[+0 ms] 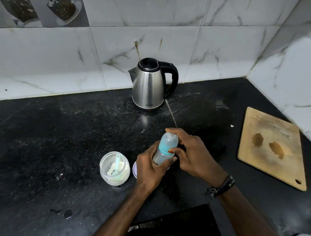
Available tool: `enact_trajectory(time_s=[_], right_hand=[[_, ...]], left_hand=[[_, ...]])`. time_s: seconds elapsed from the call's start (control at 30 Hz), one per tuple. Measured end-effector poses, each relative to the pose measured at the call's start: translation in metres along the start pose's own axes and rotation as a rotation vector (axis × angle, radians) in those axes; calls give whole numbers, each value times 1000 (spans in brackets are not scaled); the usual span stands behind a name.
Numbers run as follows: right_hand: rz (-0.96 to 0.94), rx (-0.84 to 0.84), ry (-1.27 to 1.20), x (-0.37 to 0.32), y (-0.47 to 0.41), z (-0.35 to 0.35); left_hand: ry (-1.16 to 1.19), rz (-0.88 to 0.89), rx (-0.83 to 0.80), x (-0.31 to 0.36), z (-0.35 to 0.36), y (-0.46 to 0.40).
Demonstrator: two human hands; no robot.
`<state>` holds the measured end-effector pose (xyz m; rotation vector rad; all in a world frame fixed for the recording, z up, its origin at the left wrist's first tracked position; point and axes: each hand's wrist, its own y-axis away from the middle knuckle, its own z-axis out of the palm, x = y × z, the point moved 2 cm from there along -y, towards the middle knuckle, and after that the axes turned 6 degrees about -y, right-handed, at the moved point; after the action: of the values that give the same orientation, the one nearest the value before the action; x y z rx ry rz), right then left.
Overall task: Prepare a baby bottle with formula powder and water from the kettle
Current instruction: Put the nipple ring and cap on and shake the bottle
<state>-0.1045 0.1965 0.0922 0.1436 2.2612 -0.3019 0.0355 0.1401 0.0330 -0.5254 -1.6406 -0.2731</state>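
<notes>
A clear baby bottle (165, 148) with a blue collar and a translucent cap is tilted over the black counter (62, 132). My left hand (150, 168) grips its lower body. My right hand (192, 154) wraps around the cap and collar at the top. To the left stands an open clear jar of white formula powder (114, 168) with a pale green scoop inside. A steel kettle (148, 85) with a black lid and handle stands at the back by the wall, handle to the right.
A pale purple lid (134, 169) lies between the jar and my left hand, mostly hidden. A wooden cutting board (271, 148) with two brown marks lies at the right. Marble-tiled walls close the back and right side. The counter's front edge runs near my forearms.
</notes>
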Motion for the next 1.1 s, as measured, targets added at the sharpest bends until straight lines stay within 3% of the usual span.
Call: enact_trajectory(time_s=[0.17,0.3,0.7,0.87,1.1], right_hand=[[-30,29,48,-3,4,4],[-29,31,-82,0,12,4],[258,110,-484,21,23,27],[267,95,-457,19,24,28],[329,421,-404,25,28,13]], left_hand=[[36,-18,-2,0,1,3],[-18,1,-26,3,-2,4],[-85,50,77,-3,8,6],[-73,50,99,-4,7,6],[-58,14,87,-21,3,9]])
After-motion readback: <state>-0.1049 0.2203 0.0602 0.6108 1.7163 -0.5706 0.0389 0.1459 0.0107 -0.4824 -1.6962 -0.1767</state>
